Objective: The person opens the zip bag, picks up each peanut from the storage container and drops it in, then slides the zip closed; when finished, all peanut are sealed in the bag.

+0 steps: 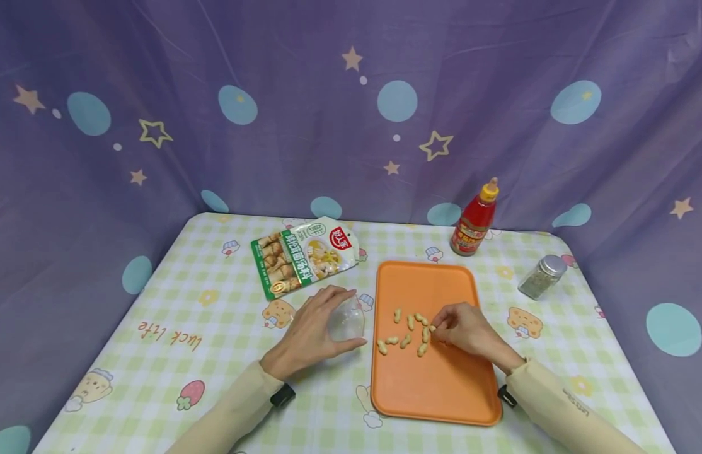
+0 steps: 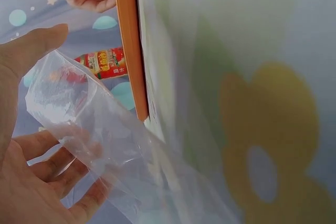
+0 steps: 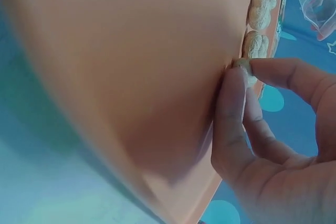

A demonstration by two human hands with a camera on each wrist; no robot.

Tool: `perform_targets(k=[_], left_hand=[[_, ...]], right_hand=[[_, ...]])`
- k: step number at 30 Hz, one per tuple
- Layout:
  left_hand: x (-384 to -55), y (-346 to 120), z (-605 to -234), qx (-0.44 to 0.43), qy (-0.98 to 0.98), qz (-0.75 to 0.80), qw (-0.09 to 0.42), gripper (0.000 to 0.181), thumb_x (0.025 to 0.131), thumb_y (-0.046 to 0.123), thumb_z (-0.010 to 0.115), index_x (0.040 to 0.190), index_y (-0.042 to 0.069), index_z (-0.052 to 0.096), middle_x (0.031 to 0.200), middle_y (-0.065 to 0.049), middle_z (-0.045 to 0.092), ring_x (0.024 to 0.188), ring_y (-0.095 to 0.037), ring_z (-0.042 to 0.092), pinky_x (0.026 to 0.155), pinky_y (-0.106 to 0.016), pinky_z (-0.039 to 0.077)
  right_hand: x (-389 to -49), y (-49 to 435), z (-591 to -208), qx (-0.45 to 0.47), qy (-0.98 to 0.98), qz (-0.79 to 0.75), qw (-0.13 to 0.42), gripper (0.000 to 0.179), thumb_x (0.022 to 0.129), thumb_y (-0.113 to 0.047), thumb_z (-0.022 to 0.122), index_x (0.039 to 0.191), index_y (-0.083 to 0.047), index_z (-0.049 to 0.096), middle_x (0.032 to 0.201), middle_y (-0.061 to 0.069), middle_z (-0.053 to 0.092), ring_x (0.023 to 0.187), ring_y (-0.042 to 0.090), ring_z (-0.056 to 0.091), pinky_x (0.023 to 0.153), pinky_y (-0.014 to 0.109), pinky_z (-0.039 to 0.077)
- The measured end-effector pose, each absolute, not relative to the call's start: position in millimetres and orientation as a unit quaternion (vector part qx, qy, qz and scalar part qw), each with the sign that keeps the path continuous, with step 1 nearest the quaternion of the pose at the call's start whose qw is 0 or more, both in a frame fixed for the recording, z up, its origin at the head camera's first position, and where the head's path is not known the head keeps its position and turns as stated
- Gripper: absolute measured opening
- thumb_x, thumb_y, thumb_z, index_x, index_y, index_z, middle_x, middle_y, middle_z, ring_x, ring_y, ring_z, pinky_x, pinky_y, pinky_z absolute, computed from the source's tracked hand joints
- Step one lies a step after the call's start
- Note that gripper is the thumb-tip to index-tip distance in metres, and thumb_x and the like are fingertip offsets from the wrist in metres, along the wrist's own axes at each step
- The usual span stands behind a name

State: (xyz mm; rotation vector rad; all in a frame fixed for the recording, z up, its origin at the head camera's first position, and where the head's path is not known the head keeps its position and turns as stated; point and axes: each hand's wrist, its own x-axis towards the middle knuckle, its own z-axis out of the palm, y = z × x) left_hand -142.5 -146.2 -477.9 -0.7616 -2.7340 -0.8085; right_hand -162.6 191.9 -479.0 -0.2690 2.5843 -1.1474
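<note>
A clear plastic bag (image 2: 121,150) stands with its mouth spread wide, left of an orange tray (image 1: 436,397). My left hand (image 1: 311,331) curves round the bag, thumb on one side and fingers on the other; in the left wrist view some fingertips show through the film. Over the tray, my right hand (image 1: 467,328) pinches one peanut (image 3: 243,66) between thumb and index finger, close to the tray surface. Several unshelled peanuts (image 1: 410,323) lie scattered on the tray's middle and left part, and more of them (image 3: 260,11) line up beyond the fingertips in the right wrist view.
A green and white food packet (image 1: 305,255) lies behind the left hand. Past the tray's far right corner stands a red sauce bottle (image 1: 474,221) with a yellow cap. A glass spice jar (image 1: 542,277) is at the right. A checked cloth (image 1: 158,378) covers the table.
</note>
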Motion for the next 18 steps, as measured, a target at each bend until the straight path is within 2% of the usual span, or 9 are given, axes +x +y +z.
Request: perform_targets(k=[8,18], left_hand=[[-143.3,-146.0,-478.7,-0.253,-0.924,-0.273,0.085,0.089,0.077,0.062,0.086,0.149,0.021,0.056,0.138,0.001,0.060,0.127,-0.019,0.060,0.103,-0.044,0.053],[-141.4,-146.9,-480.3,-0.250,-0.923,-0.277,0.089,0.089,0.076,0.063,0.086,0.149,0.021,0.056,0.138,0.002,0.060,0.127,-0.018,0.060,0.103,-0.043,0.053]], right_hand=[[-163.9,192.1,-476.2,-0.095,0.903,-0.398,0.129,0.009,0.085,-0.004,0.076,0.092,-0.005,0.070,0.079,0.004,0.070,0.065,0.010,0.062,0.059,0.022,0.048],[-164.8,186.3,-469.1,-0.124,0.880,-0.447,0.101,0.010,0.092,-0.010,0.076,0.099,-0.005,0.069,0.091,0.008,0.071,0.078,0.014,0.067,0.066,0.023,0.054]])
